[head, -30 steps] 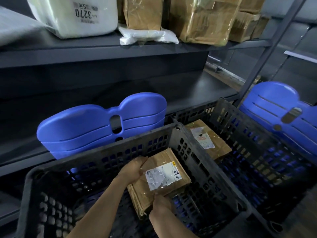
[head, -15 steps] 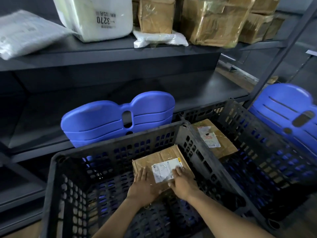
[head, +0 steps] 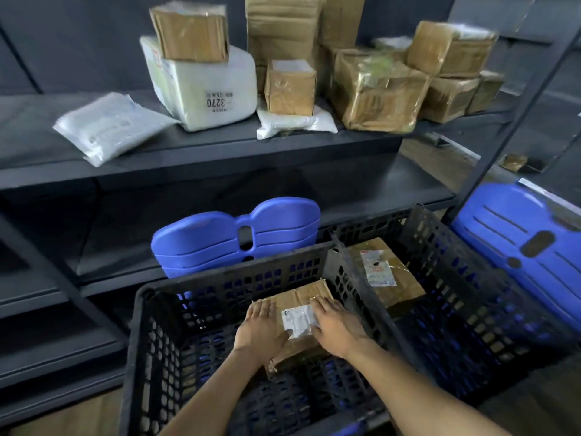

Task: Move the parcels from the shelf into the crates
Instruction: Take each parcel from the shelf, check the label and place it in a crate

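— Dark metal shelving filled twelve o'clock, with boxes and white bags stacked on it. Where was the parcel?
— At six o'clock, inside the near crate. The left hand and right hand lay flat on the brown parcel, fingers straight, gripping nothing.
— How to finish well?
— My judgement: press it level and keep it by the wall toward three o'clock, where the second crate held another parcel. Then lift both palms straight up.
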The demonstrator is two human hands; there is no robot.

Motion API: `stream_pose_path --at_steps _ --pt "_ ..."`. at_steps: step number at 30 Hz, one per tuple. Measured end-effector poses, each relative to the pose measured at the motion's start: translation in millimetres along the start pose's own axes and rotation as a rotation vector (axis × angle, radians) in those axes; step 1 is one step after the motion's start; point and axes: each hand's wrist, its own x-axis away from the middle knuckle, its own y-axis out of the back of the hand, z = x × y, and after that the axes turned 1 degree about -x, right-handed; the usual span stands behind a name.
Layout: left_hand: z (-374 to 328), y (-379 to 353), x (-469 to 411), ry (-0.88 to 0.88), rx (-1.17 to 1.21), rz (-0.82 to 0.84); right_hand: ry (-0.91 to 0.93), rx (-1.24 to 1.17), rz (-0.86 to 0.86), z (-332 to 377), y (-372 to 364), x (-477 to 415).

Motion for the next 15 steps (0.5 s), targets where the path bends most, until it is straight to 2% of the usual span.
stream_pose_path --at_steps 5,10,15 --pt "-3.5 92.3 38.8 0.026 -0.019 -0.183 0.083 -0.015 -0.226 16.2 78.5 26.3" --pt "2.7 193.8 57.9 0.026 -0.049 -0.322 0.11 -0.023 -0.391 22.8 168.3 30.5" --pt "5.9 264.4 60.5 0.045 -0.157 -0.446 0.155 -0.007 -0.516 26.7 246.6 19.5"
